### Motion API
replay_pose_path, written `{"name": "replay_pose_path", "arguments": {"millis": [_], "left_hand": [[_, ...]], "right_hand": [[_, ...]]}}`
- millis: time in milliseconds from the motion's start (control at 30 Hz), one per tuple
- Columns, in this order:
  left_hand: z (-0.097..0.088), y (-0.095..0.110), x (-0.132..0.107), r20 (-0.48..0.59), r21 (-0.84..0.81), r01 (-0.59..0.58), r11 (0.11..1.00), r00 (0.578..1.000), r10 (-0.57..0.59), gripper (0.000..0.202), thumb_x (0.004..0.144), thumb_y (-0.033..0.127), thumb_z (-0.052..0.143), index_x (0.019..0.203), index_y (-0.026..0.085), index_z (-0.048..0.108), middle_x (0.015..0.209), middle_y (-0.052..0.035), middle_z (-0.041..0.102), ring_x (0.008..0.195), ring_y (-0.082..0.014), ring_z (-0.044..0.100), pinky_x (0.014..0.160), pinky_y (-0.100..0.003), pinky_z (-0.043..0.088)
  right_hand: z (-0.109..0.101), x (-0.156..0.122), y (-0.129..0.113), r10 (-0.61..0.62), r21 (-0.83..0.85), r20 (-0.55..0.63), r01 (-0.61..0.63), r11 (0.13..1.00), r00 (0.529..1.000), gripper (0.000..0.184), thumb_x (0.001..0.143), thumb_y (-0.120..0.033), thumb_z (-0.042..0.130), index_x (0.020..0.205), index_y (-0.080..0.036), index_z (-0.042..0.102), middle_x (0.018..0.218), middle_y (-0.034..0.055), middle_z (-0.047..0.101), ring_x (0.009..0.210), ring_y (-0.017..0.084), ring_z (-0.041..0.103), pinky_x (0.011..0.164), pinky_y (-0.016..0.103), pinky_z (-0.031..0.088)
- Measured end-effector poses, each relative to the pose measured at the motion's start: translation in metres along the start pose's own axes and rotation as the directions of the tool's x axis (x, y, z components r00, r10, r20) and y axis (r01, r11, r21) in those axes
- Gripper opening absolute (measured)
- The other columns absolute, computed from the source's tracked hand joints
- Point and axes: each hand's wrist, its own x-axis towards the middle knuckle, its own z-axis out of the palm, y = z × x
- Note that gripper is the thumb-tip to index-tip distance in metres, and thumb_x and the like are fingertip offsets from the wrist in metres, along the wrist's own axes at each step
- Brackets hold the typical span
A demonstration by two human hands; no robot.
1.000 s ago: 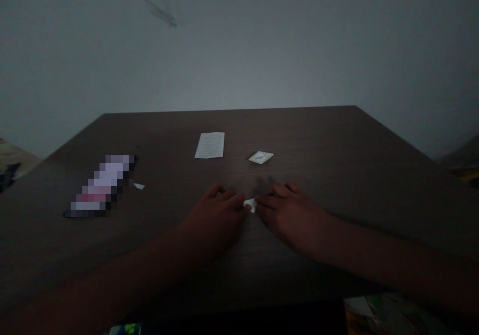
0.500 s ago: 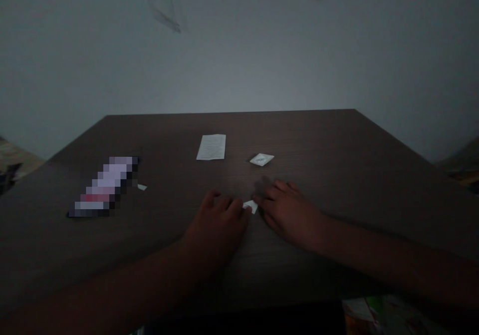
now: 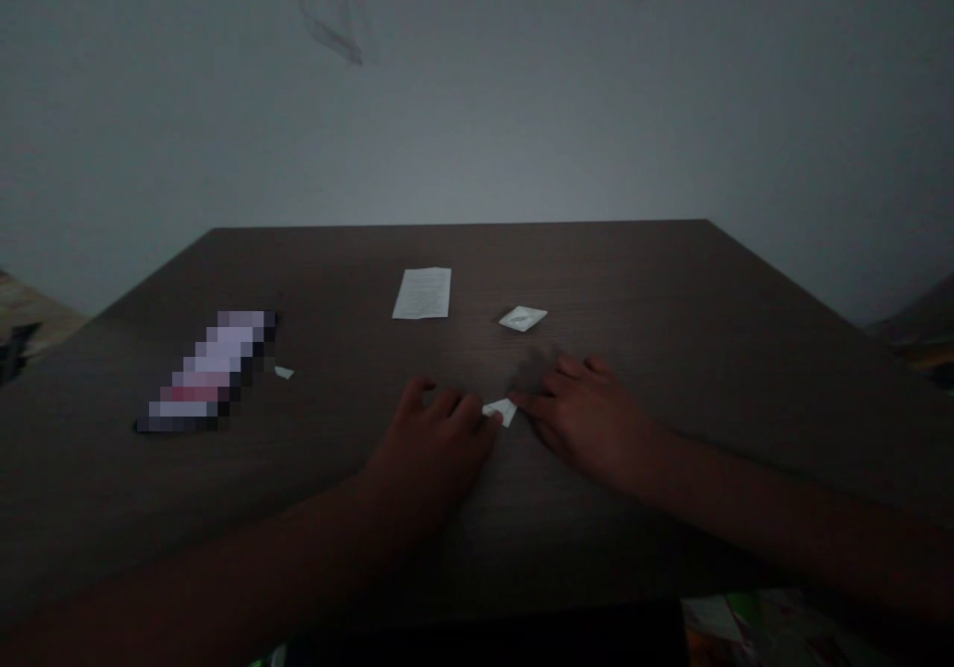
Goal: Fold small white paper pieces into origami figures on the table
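A small folded piece of white paper (image 3: 505,412) lies on the brown table between my hands. My left hand (image 3: 434,448) is at its left with curled fingers, the thumb and fingertips closed on that side of the paper. On the other side, my right hand (image 3: 596,423) rests on the table with its fingers stretched out, and its index fingertip touches the paper's right corner. Beyond them sits a white diamond-shaped folded paper (image 3: 523,319). Farther back and to the left is a flat white sheet (image 3: 422,293) with faint print.
A phone (image 3: 209,371) with a blurred-out screen lies at the left of the table (image 3: 596,259). A small white paper scrap (image 3: 284,373) is beside it. The wall (image 3: 477,100) stands behind the table, with a clear plastic bag (image 3: 328,6) on it.
My right hand has shifted slightly, its other fingers drawn a little to the right while the index fingertip stays at the paper's corner. My left hand looks almost unmoved.
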Motion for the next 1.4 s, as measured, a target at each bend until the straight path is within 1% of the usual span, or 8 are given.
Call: {"name": "replay_pose_path", "arguments": {"millis": [267, 433, 567, 767, 1033, 1200, 1333, 1400], "left_hand": [[0.005, 0.003, -0.002, -0.036, -0.003, 0.002, 1.000, 0.999, -0.003, 0.027, 0.112, 0.019, 0.075, 0.138, 0.023, 0.081, 0.118, -0.0093, 0.084, 0.110, -0.0312, 0.079, 0.105, -0.054, 0.055], [0.003, 0.003, -0.001, -0.037, -0.010, 0.003, 1.000, 0.999, -0.004, 0.029, 0.110, 0.017, 0.076, 0.138, 0.023, 0.082, 0.118, -0.0103, 0.084, 0.110, -0.0324, 0.078, 0.106, -0.055, 0.053], [0.003, 0.001, 0.000, -0.025, -0.023, -0.004, 1.000, 1.000, 0.004, 0.030, 0.112, 0.017, 0.073, 0.140, 0.022, 0.081, 0.119, -0.0102, 0.084, 0.112, -0.0325, 0.077, 0.110, -0.059, 0.052], [0.002, 0.002, 0.002, -0.027, -0.018, -0.023, 1.000, 0.999, 0.023, 0.025, 0.113, 0.018, 0.071, 0.136, 0.020, 0.082, 0.118, -0.0106, 0.084, 0.114, -0.0324, 0.076, 0.112, -0.060, 0.052], [0.007, 0.001, 0.002, -0.070, 0.003, -0.042, 0.999, 0.997, 0.042, 0.024, 0.115, 0.018, 0.068, 0.135, 0.019, 0.082, 0.114, -0.0105, 0.084, 0.109, -0.0315, 0.077, 0.111, -0.059, 0.052], [0.007, 0.002, 0.003, -0.036, -0.008, -0.042, 0.999, 0.998, 0.042, 0.026, 0.112, 0.020, 0.073, 0.136, 0.018, 0.083, 0.113, -0.0107, 0.084, 0.108, -0.0327, 0.077, 0.110, -0.059, 0.052], [0.003, 0.001, 0.002, -0.021, -0.042, -0.044, 0.998, 0.999, 0.043, 0.025, 0.114, 0.020, 0.070, 0.136, 0.018, 0.082, 0.117, -0.0106, 0.084, 0.113, -0.0322, 0.077, 0.114, -0.058, 0.051], [0.001, 0.001, 0.002, -0.010, -0.061, -0.053, 0.997, 0.999, 0.053, 0.024, 0.116, 0.019, 0.066, 0.134, 0.017, 0.082, 0.119, -0.0112, 0.083, 0.115, -0.0321, 0.077, 0.114, -0.058, 0.051]], "right_hand": [[0.000, -0.007, 0.001, -0.021, -0.061, 0.023, 0.023, 0.998, 1.000, 0.033, 0.112, -0.022, 0.071, 0.140, -0.030, 0.087, 0.102, 0.0118, 0.087, 0.109, 0.036, 0.076, 0.089, 0.046, 0.050], [-0.010, -0.009, 0.005, 0.020, -0.051, 0.063, -0.017, 0.999, 0.998, 0.019, 0.110, -0.020, 0.073, 0.113, -0.025, 0.090, 0.095, 0.0125, 0.086, 0.106, 0.037, 0.077, 0.087, 0.047, 0.049], [-0.017, -0.006, 0.011, 0.022, -0.002, 0.053, -0.022, 1.000, 0.998, 0.019, 0.109, -0.020, 0.072, 0.099, -0.021, 0.088, 0.099, 0.0125, 0.087, 0.104, 0.035, 0.078, 0.088, 0.046, 0.049], [-0.014, 0.000, 0.007, -0.030, 0.060, 0.044, 0.027, 0.998, 0.999, 0.027, 0.113, -0.020, 0.065, 0.129, -0.022, 0.087, 0.115, 0.0127, 0.088, 0.105, 0.031, 0.080, 0.092, 0.044, 0.053], [-0.012, -0.001, -0.006, 0.013, 0.006, 0.146, -0.014, 1.000, 0.989, 0.028, 0.117, -0.020, 0.063, 0.131, -0.020, 0.087, 0.101, 0.0131, 0.090, 0.092, 0.032, 0.084, 0.088, 0.045, 0.055], [-0.021, -0.003, 0.002, 0.050, 0.013, 0.237, -0.054, 0.998, 0.970, 0.024, 0.115, -0.024, 0.065, 0.114, -0.021, 0.089, 0.100, 0.0119, 0.090, 0.090, 0.031, 0.084, 0.085, 0.043, 0.051], [-0.021, -0.002, 0.005, 0.038, 0.073, 0.191, -0.053, 0.996, 0.981, 0.025, 0.115, -0.022, 0.064, 0.107, -0.020, 0.088, 0.105, 0.0111, 0.090, 0.096, 0.029, 0.084, 0.089, 0.042, 0.051], [-0.018, -0.001, 0.003, 0.030, 0.118, 0.130, -0.045, 0.992, 0.991, 0.023, 0.115, -0.022, 0.066, 0.116, -0.019, 0.088, 0.114, 0.0119, 0.091, 0.102, 0.030, 0.085, 0.092, 0.043, 0.053]]}}
